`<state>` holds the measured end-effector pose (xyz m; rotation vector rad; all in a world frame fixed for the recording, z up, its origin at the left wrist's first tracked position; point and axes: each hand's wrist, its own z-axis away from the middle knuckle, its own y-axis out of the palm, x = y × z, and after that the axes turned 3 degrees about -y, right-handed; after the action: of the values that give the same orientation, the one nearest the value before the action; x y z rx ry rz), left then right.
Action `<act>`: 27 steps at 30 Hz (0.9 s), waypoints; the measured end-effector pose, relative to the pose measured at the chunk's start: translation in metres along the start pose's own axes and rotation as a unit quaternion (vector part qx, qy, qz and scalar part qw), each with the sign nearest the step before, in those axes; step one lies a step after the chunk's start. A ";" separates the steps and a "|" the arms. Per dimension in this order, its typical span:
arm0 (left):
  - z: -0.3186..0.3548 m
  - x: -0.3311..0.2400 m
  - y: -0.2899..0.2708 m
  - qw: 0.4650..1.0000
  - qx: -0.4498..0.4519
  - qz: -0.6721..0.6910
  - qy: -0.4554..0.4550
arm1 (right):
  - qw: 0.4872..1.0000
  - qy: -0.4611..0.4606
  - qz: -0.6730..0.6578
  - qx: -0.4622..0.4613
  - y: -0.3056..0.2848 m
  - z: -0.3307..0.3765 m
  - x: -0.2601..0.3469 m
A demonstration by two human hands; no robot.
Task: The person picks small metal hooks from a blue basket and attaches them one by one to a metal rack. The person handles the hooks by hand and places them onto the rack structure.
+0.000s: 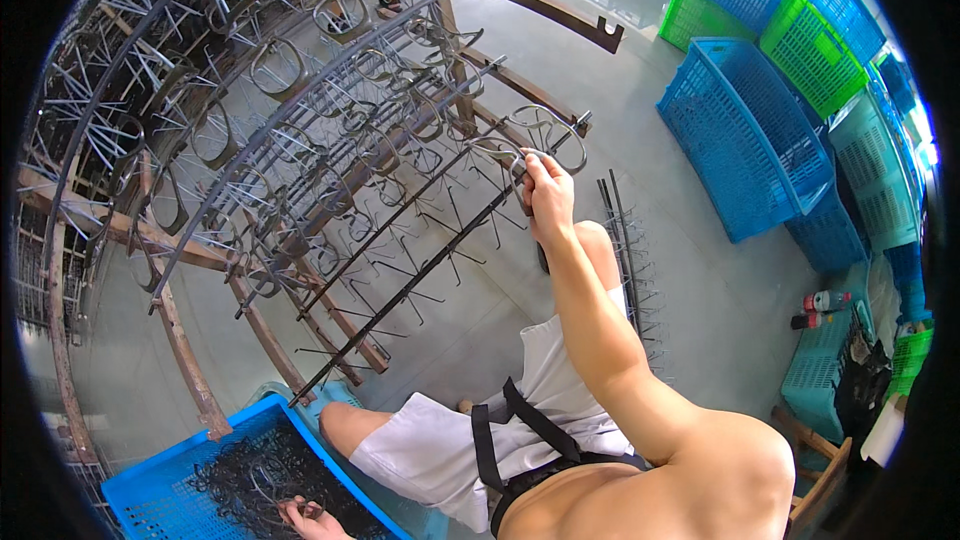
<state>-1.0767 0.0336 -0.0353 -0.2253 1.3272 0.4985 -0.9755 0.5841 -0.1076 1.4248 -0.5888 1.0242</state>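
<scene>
My right hand (548, 185) is raised at the far end of a long dark rod with hooks (420, 275). Its fingers pinch a curved metal loop (494, 148) at the rod. Another metal ring (572, 145) hangs just beyond the fingertips. Low on the left, my left hand (308, 520) reaches into a blue plastic basket (150, 475) holding a heap of dark looped metal pieces (275, 465). Its fingers are curled around a dark curved piece, partly hidden by the hand.
A rusty rack (175, 340) carries several rods hung with metal rings (280, 70). Spare hooked rods (625, 250) lie right of my knee. Blue baskets (735, 130) and green baskets (815, 50) are stacked at the right, near bottles (825, 302). Another person's foot (388, 6) shows behind the rack.
</scene>
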 end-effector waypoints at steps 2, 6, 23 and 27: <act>0.002 0.002 0.001 0.999 0.029 -0.025 -0.016 | 1.000 0.017 -0.005 0.011 -0.001 -0.002 0.001; 0.005 -0.002 0.001 0.988 0.086 0.084 -0.101 | 0.998 0.025 -0.007 0.049 -0.001 0.000 0.002; 0.077 0.011 0.053 0.914 0.363 0.036 -0.179 | 0.960 -0.061 0.262 0.080 0.002 0.018 0.000; 0.090 0.033 0.074 0.902 0.417 0.036 -0.109 | 0.969 -0.079 0.222 0.074 0.003 0.012 -0.003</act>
<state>-1.0282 0.1446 -0.0369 0.5786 1.2202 -0.0193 -0.9764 0.5719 -0.1071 1.5527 -0.9975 1.3335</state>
